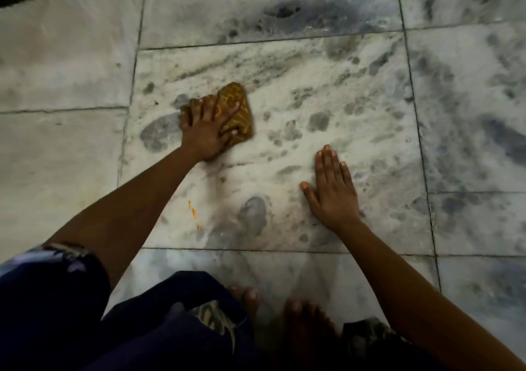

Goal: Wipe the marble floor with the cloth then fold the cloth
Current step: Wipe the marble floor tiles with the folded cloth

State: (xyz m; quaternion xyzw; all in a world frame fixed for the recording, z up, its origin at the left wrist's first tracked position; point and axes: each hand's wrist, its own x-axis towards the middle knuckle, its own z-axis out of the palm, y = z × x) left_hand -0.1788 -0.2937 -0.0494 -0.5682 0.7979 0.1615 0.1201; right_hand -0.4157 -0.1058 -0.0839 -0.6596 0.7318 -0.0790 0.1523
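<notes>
Pressing cloth [237, 111] w/ left hand [205, 131], right hand [331, 188] flat on floor [313, 100]

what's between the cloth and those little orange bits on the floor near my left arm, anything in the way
Nothing visible. The left hand presses flat on the yellow patterned cloth, and the orange specks lie on bare marble floor nearer the person, beside the left forearm. The right hand rests flat on the floor off to the right, outside that path.
</notes>
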